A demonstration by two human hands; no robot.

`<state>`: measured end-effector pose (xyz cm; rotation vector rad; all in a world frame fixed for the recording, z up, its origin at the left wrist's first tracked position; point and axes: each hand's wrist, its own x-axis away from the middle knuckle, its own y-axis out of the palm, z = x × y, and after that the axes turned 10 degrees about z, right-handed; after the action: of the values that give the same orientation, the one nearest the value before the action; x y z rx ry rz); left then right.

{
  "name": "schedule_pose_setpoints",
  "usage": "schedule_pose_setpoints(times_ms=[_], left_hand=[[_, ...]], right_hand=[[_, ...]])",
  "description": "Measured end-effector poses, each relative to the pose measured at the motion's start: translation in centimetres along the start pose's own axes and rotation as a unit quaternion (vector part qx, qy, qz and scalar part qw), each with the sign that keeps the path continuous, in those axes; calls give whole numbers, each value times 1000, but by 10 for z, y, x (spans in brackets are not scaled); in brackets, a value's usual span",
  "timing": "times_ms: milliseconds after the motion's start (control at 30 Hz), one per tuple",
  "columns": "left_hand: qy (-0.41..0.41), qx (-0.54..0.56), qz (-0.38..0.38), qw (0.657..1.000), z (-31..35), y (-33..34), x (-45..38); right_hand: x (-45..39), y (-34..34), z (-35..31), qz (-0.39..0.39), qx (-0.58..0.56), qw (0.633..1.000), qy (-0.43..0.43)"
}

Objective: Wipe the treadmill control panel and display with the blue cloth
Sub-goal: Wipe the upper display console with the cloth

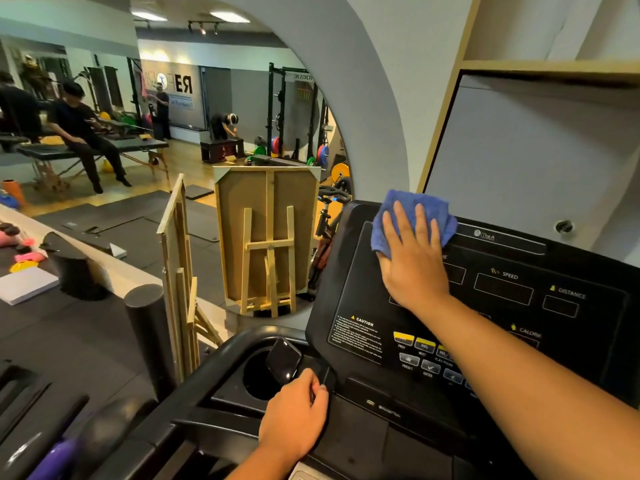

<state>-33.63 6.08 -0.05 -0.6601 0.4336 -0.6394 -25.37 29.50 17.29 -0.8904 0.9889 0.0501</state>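
The right hand (414, 265) lies flat, fingers (401, 223) spread, pressing the blue cloth (412, 216) under them against the control panel's (363, 278) upper left corner. The left hand (294, 420) curls its fingers around the console edge beside the cup holder (256, 379).

The right hand (414, 263) lies flat on the cloth (414, 216), which lies on the upper left corner of the control panel (485, 306); the display windows (503, 288) sit right of the hand; the buttons (424, 355) lie below it; the left hand (294, 420) rests on the console tray, beside the cup holder (258, 379) holding a phone (283, 360); an easel (268, 237) stands left of the panel.
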Motion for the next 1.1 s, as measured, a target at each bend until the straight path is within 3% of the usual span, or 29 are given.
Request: schedule_pose_setpoints(times_ms=[167,400,467,600,667,867,1100], left_hand=[[0,-6,-8,1000,-1,1,-1],[-4,-11,-14,1000,1,-1,2],[-1,-9,-13,1000,1,-2,3],[-6,-7,-9,1000,2,-2,1],[-6,-6,-11,1000,3,-2,0],[-10,-4,-18,1000,1,0,1],[0,1,-17,1000,1,-1,0]], right_hand=[[14,19,-53,-39,-24,990,-133],[89,28,-58,-125,-62,931,-337],[55,24,-42,-105,-62,940,-319],[-37,7,-19,-45,-51,987,-145],[-50,7,-23,-47,-54,991,-116],[29,29,-66,-68,-68,957,-273],[115,28,-79,-134,-107,907,-384]])
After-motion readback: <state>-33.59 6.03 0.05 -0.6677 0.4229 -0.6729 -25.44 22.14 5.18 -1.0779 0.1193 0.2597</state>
